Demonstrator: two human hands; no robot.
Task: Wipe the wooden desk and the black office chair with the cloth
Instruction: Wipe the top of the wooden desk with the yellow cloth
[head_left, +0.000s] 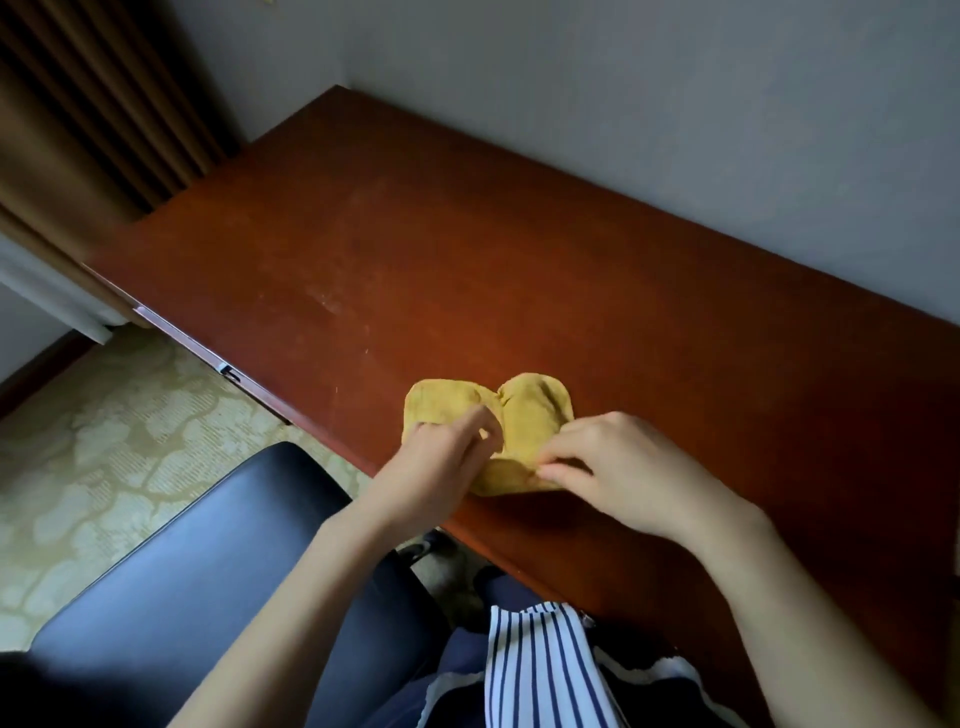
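A yellow cloth (530, 410) lies bunched on the reddish wooden desk (415, 249), near its front edge. My left hand (441, 457) pinches the cloth's left part with curled fingers. My right hand (618, 467) pinches the cloth's near right edge between thumb and fingertips. The black office chair (208, 561) stands at the lower left, its back close to the desk's front edge and under my left forearm.
A grey wall runs behind the desk. Brown curtains (93, 104) hang at the upper left. Patterned carpet (104, 441) covers the floor left of the chair. A drawer front with a metal fitting (228, 370) shows under the desk's left edge.
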